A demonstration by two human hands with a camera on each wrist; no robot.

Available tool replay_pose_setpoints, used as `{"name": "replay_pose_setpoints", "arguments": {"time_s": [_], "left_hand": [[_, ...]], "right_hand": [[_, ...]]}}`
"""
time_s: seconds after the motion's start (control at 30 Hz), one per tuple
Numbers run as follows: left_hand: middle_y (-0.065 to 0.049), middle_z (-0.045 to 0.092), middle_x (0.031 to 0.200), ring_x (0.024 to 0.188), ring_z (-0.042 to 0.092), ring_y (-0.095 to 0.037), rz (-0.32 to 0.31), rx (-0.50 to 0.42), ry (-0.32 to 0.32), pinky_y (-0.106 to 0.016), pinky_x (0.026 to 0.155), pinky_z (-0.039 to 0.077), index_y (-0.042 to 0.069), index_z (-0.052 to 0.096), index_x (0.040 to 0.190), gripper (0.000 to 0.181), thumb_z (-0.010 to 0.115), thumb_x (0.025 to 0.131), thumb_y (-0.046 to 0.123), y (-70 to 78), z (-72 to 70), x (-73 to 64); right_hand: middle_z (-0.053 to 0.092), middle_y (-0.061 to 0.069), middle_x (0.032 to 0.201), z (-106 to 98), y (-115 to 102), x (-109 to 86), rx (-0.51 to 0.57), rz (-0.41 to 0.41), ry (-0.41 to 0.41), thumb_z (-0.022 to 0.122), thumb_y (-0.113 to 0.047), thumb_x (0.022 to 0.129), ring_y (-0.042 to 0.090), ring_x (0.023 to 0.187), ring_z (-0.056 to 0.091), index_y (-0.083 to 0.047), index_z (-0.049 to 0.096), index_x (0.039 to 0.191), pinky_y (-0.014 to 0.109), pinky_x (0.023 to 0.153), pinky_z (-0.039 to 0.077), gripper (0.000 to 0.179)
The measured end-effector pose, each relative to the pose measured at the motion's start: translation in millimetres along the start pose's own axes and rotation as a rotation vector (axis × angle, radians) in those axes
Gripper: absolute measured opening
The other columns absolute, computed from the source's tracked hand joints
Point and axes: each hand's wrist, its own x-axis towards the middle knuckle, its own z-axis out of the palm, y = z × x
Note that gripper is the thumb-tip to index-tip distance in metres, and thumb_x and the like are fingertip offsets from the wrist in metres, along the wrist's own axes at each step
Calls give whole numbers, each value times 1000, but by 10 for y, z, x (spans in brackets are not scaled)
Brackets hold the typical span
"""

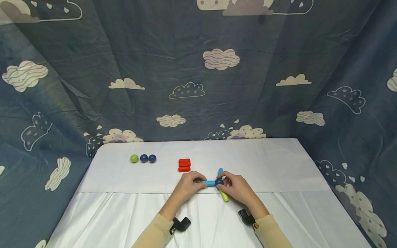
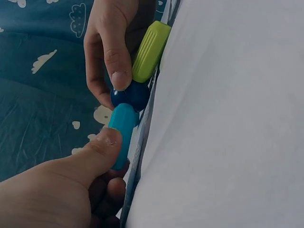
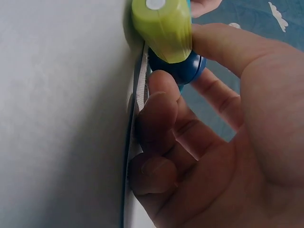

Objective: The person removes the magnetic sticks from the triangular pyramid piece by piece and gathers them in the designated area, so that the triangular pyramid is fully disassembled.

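Note:
My left hand (image 1: 187,186) pinches a light-blue stick (image 1: 209,183) between thumb and fingers. The stick's right end meets a dark-blue ball (image 1: 219,182), which my right hand (image 1: 238,188) grips with thumb and fingertips. From that ball a yellow-green stick (image 1: 224,196) points toward the near side, and a second light-blue stick (image 1: 220,171) points away. In the left wrist view, the held light-blue stick (image 2: 121,133), the ball (image 2: 137,96) and the green stick (image 2: 152,53) touch one another. The right wrist view shows the green stick (image 3: 166,31) end-on, partly covering the ball (image 3: 187,69).
Two red sticks (image 1: 184,165) lie side by side beyond my left hand. Farther left, a green ball (image 1: 134,158) sits in a row with two dark-blue balls (image 1: 144,158). A white cloth (image 1: 124,213) covers the table; a dark cloud-patterned curtain (image 1: 155,69) hangs behind and at both sides.

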Motion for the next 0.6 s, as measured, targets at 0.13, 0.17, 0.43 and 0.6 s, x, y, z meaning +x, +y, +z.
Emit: {"name": "replay_pose_setpoints", "arguments": {"time_s": [0.13, 0.17, 0.43, 0.6], "left_hand": [[5, 78, 100, 87, 65, -3, 1, -33, -9, -22, 83, 54, 20, 83, 105, 14, 84, 93, 27, -21, -12, -1], [5, 79, 100, 87, 65, -3, 2, -42, -7, -22, 83, 54, 21, 83, 105, 14, 84, 92, 27, -28, -12, -2], [9, 77, 97, 88, 65, -3, 34, -59, 51, -22, 82, 55, 24, 84, 103, 16, 88, 89, 30, -57, -78, -20], [6, 77, 97, 85, 65, -7, -13, -20, 119, -22, 80, 55, 23, 84, 99, 16, 91, 85, 26, -110, -281, -27]], "right_hand": [[59, -7, 77, 5, 18, 7, 7, 14, 16, 81, -25, 94, 12, 69, 50, -24, 71, 117, 25, 62, 39, 26], [58, -6, 78, 6, 22, 7, 6, 15, 19, 81, -25, 94, 12, 69, 50, -23, 71, 117, 25, 62, 38, 26], [58, -6, 78, 19, 39, 11, 0, 19, 12, 81, -26, 94, 12, 69, 50, -24, 70, 118, 25, 62, 38, 26], [58, -6, 79, 11, 32, 12, 7, 28, 14, 81, -27, 94, 12, 71, 50, -24, 70, 119, 26, 63, 38, 27]]}}
